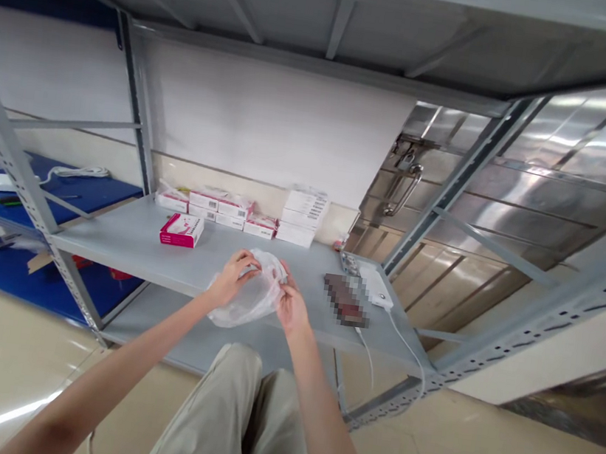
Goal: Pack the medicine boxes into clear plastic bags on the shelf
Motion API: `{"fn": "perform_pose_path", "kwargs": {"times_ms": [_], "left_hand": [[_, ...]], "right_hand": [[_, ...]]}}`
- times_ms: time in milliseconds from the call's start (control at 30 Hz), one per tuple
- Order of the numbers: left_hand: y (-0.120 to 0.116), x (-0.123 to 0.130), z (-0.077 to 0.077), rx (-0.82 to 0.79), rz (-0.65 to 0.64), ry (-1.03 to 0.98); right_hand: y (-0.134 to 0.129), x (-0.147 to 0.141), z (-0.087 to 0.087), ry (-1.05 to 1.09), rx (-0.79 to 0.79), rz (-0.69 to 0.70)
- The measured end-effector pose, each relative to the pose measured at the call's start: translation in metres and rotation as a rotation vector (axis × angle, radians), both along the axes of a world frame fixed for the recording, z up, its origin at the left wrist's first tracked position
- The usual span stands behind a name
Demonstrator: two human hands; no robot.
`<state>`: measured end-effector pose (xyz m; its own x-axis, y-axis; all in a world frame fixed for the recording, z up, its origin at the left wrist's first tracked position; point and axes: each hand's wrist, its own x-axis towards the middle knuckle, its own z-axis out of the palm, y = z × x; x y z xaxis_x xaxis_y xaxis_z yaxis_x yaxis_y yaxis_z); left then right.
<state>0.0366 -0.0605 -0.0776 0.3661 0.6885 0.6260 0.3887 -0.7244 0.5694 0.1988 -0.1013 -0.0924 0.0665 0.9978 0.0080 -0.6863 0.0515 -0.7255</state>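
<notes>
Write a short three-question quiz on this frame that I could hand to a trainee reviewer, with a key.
1. Multiple choice: what are the left hand and right hand handling? A) a padlock; B) a translucent bag; C) a white cable.
2. True or false: on the shelf, the single pink-and-white box sits nearer the person than the row of boxes at the back.
3. Which stands taller: the stack of white boxes or the row of boxes beside it?

Key: 1. B. 2. True. 3. The stack of white boxes.
</notes>
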Motion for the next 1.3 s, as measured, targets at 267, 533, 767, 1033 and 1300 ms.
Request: {"fn": "perform_pose_path", "kwargs": {"times_ms": [267, 533, 767, 1033, 1300], "left_hand": [[-0.015, 0.004, 0.011, 0.216, 0.247, 0.206], [-0.01, 0.009, 0.029, 0.309, 0.309, 0.494], [-0.006, 0.005, 0.046, 0.19, 0.257, 0.397], [0.02, -0.03, 0.06, -0.033, 0.225, -0.206], [0.028, -0.048, 0.071, -0.055, 0.301, -0.286]], "right_hand": [[-0.004, -0.004, -0.001, -0.027, 0.016, 0.043], [-0.011, -0.004, 0.006, 0.039, 0.005, 0.013], [-0.009, 0.0, 0.006, 0.024, 0.012, -0.021], [-0.007, 0.051, 0.004, -0.288, 0.049, -0.257], [-0.016, 0.101, 0.032, -0.691, 0.113, -0.163]]}}
